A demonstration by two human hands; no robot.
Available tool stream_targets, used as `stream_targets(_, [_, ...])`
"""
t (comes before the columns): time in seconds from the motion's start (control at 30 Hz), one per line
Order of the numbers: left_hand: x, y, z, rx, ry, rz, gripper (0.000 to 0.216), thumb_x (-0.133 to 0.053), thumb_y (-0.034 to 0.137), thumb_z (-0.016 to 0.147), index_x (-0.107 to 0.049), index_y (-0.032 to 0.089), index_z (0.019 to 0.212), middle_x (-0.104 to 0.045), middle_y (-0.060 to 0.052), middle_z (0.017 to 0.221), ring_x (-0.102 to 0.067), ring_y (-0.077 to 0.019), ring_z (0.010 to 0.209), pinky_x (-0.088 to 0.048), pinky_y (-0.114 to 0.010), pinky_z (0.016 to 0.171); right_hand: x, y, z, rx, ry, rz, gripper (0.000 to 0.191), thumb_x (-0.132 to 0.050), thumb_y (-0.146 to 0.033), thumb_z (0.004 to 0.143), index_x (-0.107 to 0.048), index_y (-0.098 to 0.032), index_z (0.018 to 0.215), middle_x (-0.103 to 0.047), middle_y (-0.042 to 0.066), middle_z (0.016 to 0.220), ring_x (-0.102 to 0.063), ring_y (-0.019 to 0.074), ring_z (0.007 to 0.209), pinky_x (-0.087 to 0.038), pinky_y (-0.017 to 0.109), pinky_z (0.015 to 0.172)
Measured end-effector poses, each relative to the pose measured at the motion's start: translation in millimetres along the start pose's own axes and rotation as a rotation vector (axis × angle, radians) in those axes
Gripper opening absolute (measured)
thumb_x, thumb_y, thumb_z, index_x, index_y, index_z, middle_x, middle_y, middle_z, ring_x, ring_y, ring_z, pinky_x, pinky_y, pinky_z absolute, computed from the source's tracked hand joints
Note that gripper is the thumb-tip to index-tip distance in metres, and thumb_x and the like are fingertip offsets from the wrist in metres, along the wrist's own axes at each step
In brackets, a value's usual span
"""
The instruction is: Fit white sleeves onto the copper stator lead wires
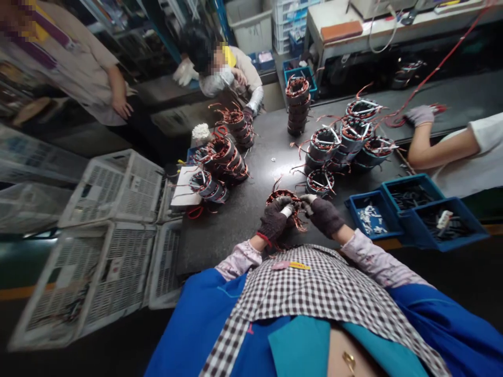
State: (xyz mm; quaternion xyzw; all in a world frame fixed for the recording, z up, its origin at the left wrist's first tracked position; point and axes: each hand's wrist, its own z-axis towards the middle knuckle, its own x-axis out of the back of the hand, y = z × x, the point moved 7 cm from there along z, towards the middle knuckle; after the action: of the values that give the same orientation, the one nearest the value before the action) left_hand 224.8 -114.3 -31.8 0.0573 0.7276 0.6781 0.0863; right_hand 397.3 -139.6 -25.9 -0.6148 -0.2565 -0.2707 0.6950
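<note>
- Left hand (274,220), gloved: gripping a wire-wound core (281,196), apparently to steady it.
- Right hand (324,214), gloved: bent at the core's wires (301,225); whether pinching, cannot tell.
- One wire-wound core held: on the table (267,141), close before the apron (310,293), likely for two-handed reach.
- Three blue bins (451,242): near the right arm (375,262), presumably handy.

The left hand (274,217) partly hides the wire-wound ring (280,195), and the top edge crops a standing person (80,68).
</note>
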Motion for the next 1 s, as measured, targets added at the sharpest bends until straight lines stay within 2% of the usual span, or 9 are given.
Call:
stream_targets(0.13, [-5, -2, 0, -0.045, -0.068, 0.047, 0.015, -0.083, 0.035, 0.08, -0.081, 0.027, 0.093, -0.082, -0.007, 0.105, -0.072, -0.0343, 0.107, -0.052, -0.059, 0.113, 7, -15, 19, 0.097, -0.244, -0.201, 0.03, -0.054, -0.028, 0.103, -0.079, -0.022, 0.119, -0.084, 0.01, 0.11, -0.078, 0.0231, 0.1, -0.057, 0.031, 0.086])
stream_targets(0.23, [-3, -2, 2, -0.059, -0.107, 0.067, 0.023, -0.085, 0.039, 0.08, -0.081, 0.025, 0.097, -0.082, -0.009, 0.107, -0.072, -0.0356, 0.109, -0.051, -0.06, 0.114, 12, -29, 32, 0.101, -0.411, -0.41, 0.023, -0.061, -0.031, 0.101, -0.084, -0.024, 0.101, -0.084, 0.01, 0.094, -0.077, 0.0246, 0.087, -0.052, 0.031, 0.076])
stream_targets(0.3, [2, -1, 3, -0.052, -0.134, 0.073, 0.024, -0.086, 0.04, 0.079, -0.082, 0.023, 0.096, -0.083, -0.01, 0.108, -0.072, -0.0346, 0.109, -0.052, -0.058, 0.114, 12, -33, 29, 0.093, -0.443, -0.532, 0.019, -0.066, -0.027, 0.096, -0.084, -0.022, 0.095, -0.083, 0.013, 0.09, -0.078, 0.0274, 0.084, -0.051, 0.033, 0.073])
stream_targets(0.37, [7, -2, 5, 0.011, -0.169, 0.06, 0.026, -0.086, 0.041, 0.079, -0.082, 0.023, 0.097, -0.083, -0.01, 0.108, -0.073, -0.031, 0.104, -0.057, -0.054, 0.107, 10, -31, 14, 0.104, -0.412, -0.564, 0.023, -0.064, -0.025, 0.097, -0.084, -0.02, 0.107, -0.083, 0.016, 0.092, -0.078, 0.0283, 0.083, -0.05, 0.033, 0.071])
stream_targets(0.5, [16, -7, 6, 0.203, -0.206, -0.035, 0.042, -0.092, 0.044, 0.071, -0.078, 0.019, 0.102, -0.081, -0.007, 0.1, -0.073, -0.0209, 0.079, -0.064, -0.037, 0.071, 2, -13, -25, 0.097, -0.338, -0.519, 0.043, -0.057, -0.023, 0.102, -0.071, -0.022, 0.142, -0.084, 0.014, 0.11, -0.08, 0.0269, 0.087, -0.05, 0.031, 0.07])
stream_targets(0.6, [17, -6, 6, 0.248, -0.179, -0.099, 0.048, -0.096, 0.042, 0.066, -0.075, 0.017, 0.102, -0.079, -0.006, 0.091, -0.069, -0.0165, 0.066, -0.06, -0.029, 0.057, -8, -6, -28, 0.074, -0.361, -0.482, 0.037, -0.062, -0.018, 0.098, -0.075, -0.02, 0.133, -0.084, 0.015, 0.11, -0.08, 0.0282, 0.091, -0.052, 0.031, 0.072])
stream_targets(0.77, [13, 5, 2, 0.238, -0.155, -0.094, 0.048, -0.098, 0.044, 0.066, -0.077, 0.018, 0.1, -0.08, -0.006, 0.096, -0.071, -0.017, 0.073, -0.061, -0.029, 0.061, -5, 0, -17, 0.015, -0.338, -0.213, 0.015, -0.071, -0.03, 0.097, -0.079, -0.024, 0.108, -0.084, 0.01, 0.106, -0.08, 0.026, 0.092, -0.055, 0.031, 0.078])
stream_targets(0.93, [1, 28, -4, 0.103, -0.14, -0.087, 0.038, -0.094, 0.045, 0.073, -0.08, 0.021, 0.099, -0.082, -0.006, 0.104, -0.075, -0.0204, 0.09, -0.065, -0.035, 0.081, 37, -2, -33, -0.044, 0.0, 0.231, 0.039, -0.074, -0.047, 0.093, -0.075, -0.024, 0.125, -0.082, 0.008, 0.112, -0.077, 0.0258, 0.099, -0.061, 0.039, 0.087])
stream_targets(1.0, [-9, 31, -6, 0.079, -0.163, -0.067, 0.033, -0.094, 0.042, 0.074, -0.081, 0.021, 0.095, -0.082, -0.006, 0.104, -0.075, -0.021, 0.094, -0.065, -0.036, 0.087, 43, -15, -33, -0.034, 0.055, 0.398, 0.041, -0.075, -0.052, 0.092, -0.076, -0.023, 0.121, -0.082, 0.007, 0.108, -0.076, 0.0245, 0.097, -0.062, 0.04, 0.087])
